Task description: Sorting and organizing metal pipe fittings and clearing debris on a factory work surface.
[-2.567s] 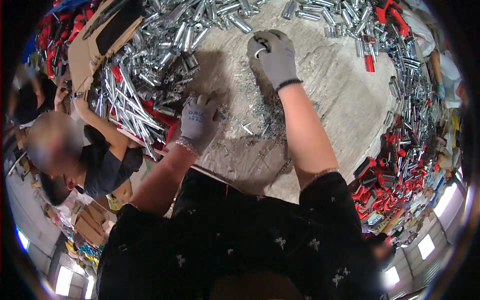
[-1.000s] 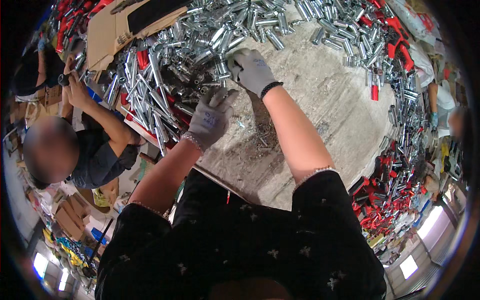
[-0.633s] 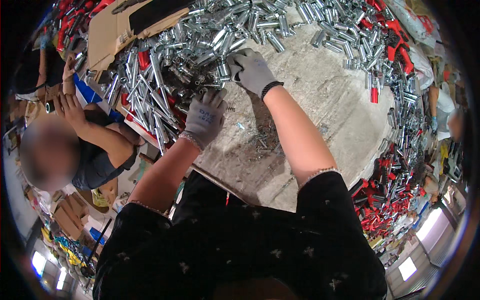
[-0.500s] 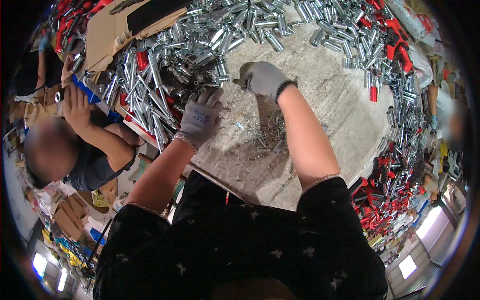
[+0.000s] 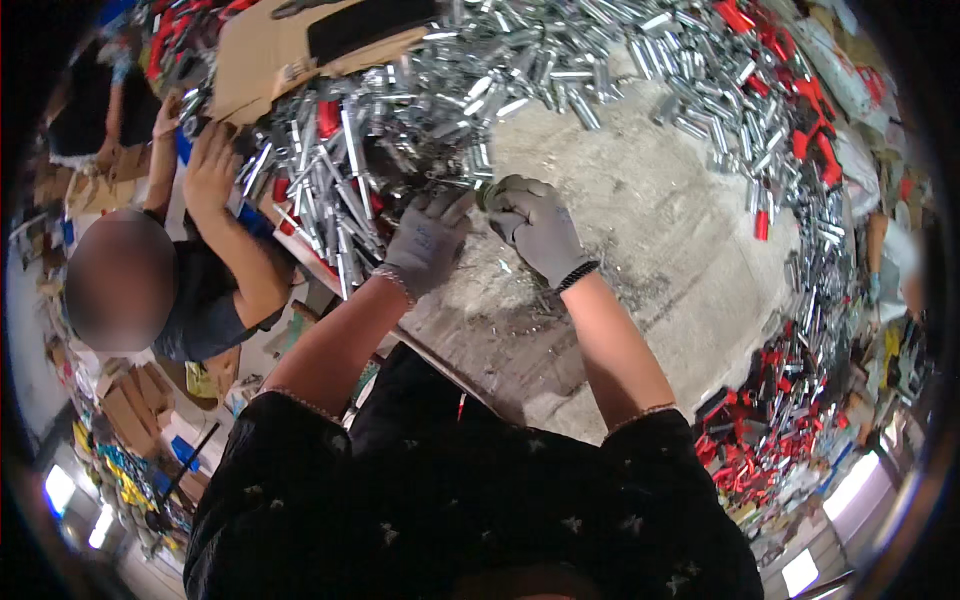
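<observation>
My left hand [image 5: 425, 243], in a grey glove, rests at the edge of a dark heap of small metal parts [image 5: 415, 175]. Its fingers are stretched out, with their tips among the parts. Close beside it, my right hand [image 5: 540, 230], also gloved, is held over the worn, pale tabletop [image 5: 640, 220]. The right fingers are curled together; whatever may be in them is hidden. Small metal bits [image 5: 540, 310] lie scattered below the right hand.
Shiny metal tubes [image 5: 560, 60] are piled along the far edge, with long rods [image 5: 335, 190] at the left. Red parts [image 5: 750, 440] are heaped at the right. A cardboard sheet [image 5: 250, 55] lies far left. A person [image 5: 230, 270] works on the left.
My right hand has come nearer to me and closer to my left hand. The left hand stays by the dark heap. The whole view has shifted slightly.
</observation>
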The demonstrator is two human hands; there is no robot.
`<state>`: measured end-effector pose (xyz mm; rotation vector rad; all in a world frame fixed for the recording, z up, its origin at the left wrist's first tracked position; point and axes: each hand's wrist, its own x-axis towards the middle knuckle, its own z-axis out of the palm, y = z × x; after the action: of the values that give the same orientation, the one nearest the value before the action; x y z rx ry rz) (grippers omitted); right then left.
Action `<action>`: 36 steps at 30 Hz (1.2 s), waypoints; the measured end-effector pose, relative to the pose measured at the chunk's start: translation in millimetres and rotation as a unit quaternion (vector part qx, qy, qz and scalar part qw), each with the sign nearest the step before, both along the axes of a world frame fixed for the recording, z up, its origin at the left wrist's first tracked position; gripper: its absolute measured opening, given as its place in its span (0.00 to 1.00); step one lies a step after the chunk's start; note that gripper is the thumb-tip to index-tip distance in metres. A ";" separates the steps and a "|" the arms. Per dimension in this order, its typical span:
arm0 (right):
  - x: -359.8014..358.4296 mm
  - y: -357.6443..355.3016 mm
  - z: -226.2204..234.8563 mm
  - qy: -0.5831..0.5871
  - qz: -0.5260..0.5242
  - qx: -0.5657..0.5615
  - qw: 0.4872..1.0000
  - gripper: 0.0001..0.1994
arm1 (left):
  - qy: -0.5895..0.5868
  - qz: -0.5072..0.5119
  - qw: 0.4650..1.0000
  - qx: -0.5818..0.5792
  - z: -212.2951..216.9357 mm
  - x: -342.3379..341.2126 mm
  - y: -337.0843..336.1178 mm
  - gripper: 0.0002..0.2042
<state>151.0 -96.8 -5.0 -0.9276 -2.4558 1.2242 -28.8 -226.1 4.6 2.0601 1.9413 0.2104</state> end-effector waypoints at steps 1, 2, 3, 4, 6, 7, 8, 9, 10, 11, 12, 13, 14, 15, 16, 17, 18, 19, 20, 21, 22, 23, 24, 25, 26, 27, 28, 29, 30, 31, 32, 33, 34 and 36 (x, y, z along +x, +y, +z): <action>-4.4 -2.0 -9.6 -0.007 -0.005 0.030 1.000 0.13 | -0.013 0.011 0.999 0.027 -8.0 5.3 -0.3 0.16; -11.5 -1.6 -22.7 -0.010 -0.016 0.061 0.998 0.16 | -0.024 0.016 0.998 0.056 -16.8 7.1 4.8 0.15; -7.9 -6.4 -38.0 -0.027 -0.038 0.062 0.997 0.17 | -0.012 0.006 0.998 0.054 -21.2 8.4 10.4 0.16; -7.9 -4.0 -29.5 -0.043 -0.006 0.043 0.998 0.15 | 0.005 0.005 0.999 0.050 -25.7 8.1 11.1 0.17; 11.4 4.9 -16.7 -0.134 0.141 0.058 0.979 0.14 | -0.071 0.074 0.992 0.067 -47.4 16.8 3.8 0.19; 18.5 2.8 -19.0 -0.178 0.160 0.020 0.971 0.13 | -0.055 0.077 0.995 0.044 -53.7 17.7 -4.3 0.19; 20.4 5.9 -5.8 -0.160 0.215 0.021 0.963 0.11 | -0.047 0.077 0.996 0.028 -56.2 15.7 -9.7 0.20; 22.4 9.0 9.5 -0.146 0.267 0.022 0.952 0.09 | -0.036 0.093 0.994 0.034 -47.9 13.7 -11.2 0.20; 24.9 8.2 9.8 -0.139 0.277 0.031 0.950 0.09 | 0.001 0.043 0.999 -0.003 -36.2 12.3 -8.5 0.21; 24.7 6.7 7.4 -0.101 0.182 -0.003 0.978 0.07 | 0.036 -0.005 0.999 -0.041 -27.3 10.4 -5.8 0.23; 21.2 4.7 5.2 -0.063 0.085 -0.042 0.993 0.06 | 0.041 0.007 0.998 -0.037 -23.6 10.2 -5.1 0.23; 15.0 4.9 1.1 -0.026 0.043 -0.023 0.998 0.08 | 0.040 0.004 0.999 -0.029 -21.9 9.7 -4.4 0.23; 7.6 4.1 0.5 -0.023 0.047 -0.019 0.998 0.08 | 0.037 -0.007 0.999 -0.021 -23.5 10.2 -2.0 0.23; -0.3 1.7 0.5 -0.029 0.021 -0.024 0.999 0.09 | 0.035 -0.008 0.999 -0.009 -26.5 11.5 -0.7 0.23; -6.6 -0.7 -3.5 -0.034 -0.006 -0.030 0.999 0.11 | 0.039 -0.006 0.999 -0.006 -29.5 10.5 -1.0 0.23; 13.1 -11.3 -34.7 -0.062 0.000 0.089 0.994 0.12 | 0.023 -0.015 1.000 0.002 -29.0 12.8 4.2 0.23; 18.6 -19.4 -31.6 -0.057 0.004 0.089 0.994 0.12 | 0.014 -0.008 1.000 0.005 -28.5 11.0 1.2 0.22; 22.4 -23.9 -24.3 -0.146 0.051 0.103 0.983 0.11 | 0.016 -0.012 1.000 -0.006 -26.8 9.1 0.3 0.23; 22.1 -25.1 -16.3 -0.231 0.097 0.118 0.961 0.11 | 0.023 -0.012 1.000 -0.002 -23.8 6.1 2.3 0.23; 23.4 -27.8 -2.7 -0.223 0.102 0.119 0.962 0.11 | 0.017 -0.006 1.000 -0.017 -21.1 6.9 -1.7 0.22; 27.1 -29.4 12.2 -0.147 0.050 0.045 0.987 0.11 | 0.010 -0.001 0.999 -0.033 -19.7 6.0 -3.7 0.22; 36.2 -32.6 28.4 -0.076 -0.005 -0.030 0.997 0.11 | 0.009 0.003 0.999 -0.033 -19.4 8.2 -2.6 0.21; 49.5 -37.1 37.3 -0.076 -0.005 -0.030 0.997 0.11 | 0.009 0.003 0.999 -0.033 -17.2 9.8 -1.6 0.21; 64.3 -41.7 44.3 -0.076 -0.082 -0.021 0.994 0.10 | 0.018 -0.006 1.000 -0.024 -15.6 11.8 -1.2 0.21; 74.6 -43.6 48.1 -0.077 -0.163 -0.013 0.983 0.10 | 0.026 -0.021 0.999 -0.014 -15.7 13.9 1.6 0.20; 80.7 -43.3 50.4 -0.081 -0.170 -0.013 0.982 0.10 | 0.023 -0.028 0.999 -0.014 -17.1 15.5 3.8 0.20; 87.4 -43.4 52.2 -0.054 -0.182 -0.051 0.980 0.10 | 0.025 -0.008 1.000 -0.016 -19.2 15.8 5.7 0.19; 98.7 -45.9 55.9 -0.033 -0.199 -0.087 0.976 0.11 | 0.021 0.007 1.000 -0.018 -22.5 19.3 9.3 0.18; 105.1 -49.3 57.9 -0.045 -0.217 -0.087 0.971 0.11 | 0.051 -0.008 0.994 -0.094 -8.7 17.2 16.9 0.17; 102.0 -52.7 61.7 -0.017 -0.213 -0.075 0.974 0.10 | 0.020 0.006 0.996 -0.087 -18.1 13.8 11.5 0.15; 102.1 -53.4 65.0 0.005 -0.205 -0.061 0.977 0.08 | 0.110 0.016 0.992 0.057 -47.1 14.1 -2.9 0.14; 106.1 -55.1 54.2 0.014 -0.214 -0.056 0.975 0.09 | 0.127 0.022 0.986 0.106 -57.7 12.8 -3.4 0.15; 112.0 -58.7 44.4 0.023 -0.220 -0.052 0.974 0.09 | 0.054 0.033 0.998 0.012 -63.7 13.9 -0.5 0.17; 109.7 -59.7 49.2 0.013 -0.231 -0.089 0.969 0.11 | 0.117 0.035 0.988 -0.097 -4.5 19.9 14.5 0.16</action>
<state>260.7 -156.4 44.2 -1.4216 -1.9679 1.2781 -8.9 -211.5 0.2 1.9661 2.0763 -0.2071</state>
